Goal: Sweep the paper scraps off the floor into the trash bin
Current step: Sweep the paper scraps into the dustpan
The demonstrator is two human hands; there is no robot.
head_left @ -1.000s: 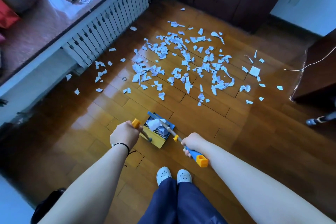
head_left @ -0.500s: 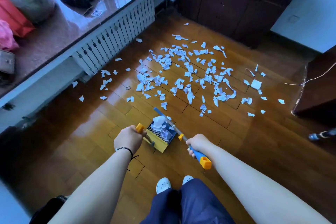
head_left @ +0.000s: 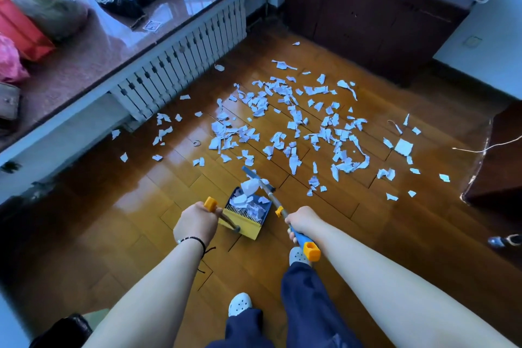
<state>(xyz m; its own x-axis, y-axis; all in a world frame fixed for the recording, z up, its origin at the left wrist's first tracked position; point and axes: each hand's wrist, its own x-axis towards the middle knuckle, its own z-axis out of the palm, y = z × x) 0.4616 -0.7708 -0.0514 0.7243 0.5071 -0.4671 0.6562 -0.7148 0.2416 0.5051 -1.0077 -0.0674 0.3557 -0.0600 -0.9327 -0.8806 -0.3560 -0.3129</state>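
Many white paper scraps (head_left: 293, 124) lie scattered over the wooden floor ahead of me. My left hand (head_left: 196, 222) grips the orange-tipped handle of a yellow and blue dustpan (head_left: 244, 220) that rests on the floor and holds several scraps. My right hand (head_left: 300, 220) grips the blue and orange handle of a broom (head_left: 261, 179). The broom's head sits at the dustpan's mouth, against a larger scrap. No trash bin shows in the view.
A white radiator (head_left: 183, 62) under a stone sill runs along the left. A dark wooden cabinet (head_left: 367, 8) stands at the back. Dark furniture (head_left: 497, 161) with a loose cord is at the right. My white shoes (head_left: 240, 304) stand behind the dustpan.
The camera has tilted up, showing more of the sill and cabinet. The broom head has drawn closer to the dustpan, and more scraps sit inside it. My left foot has stepped back.
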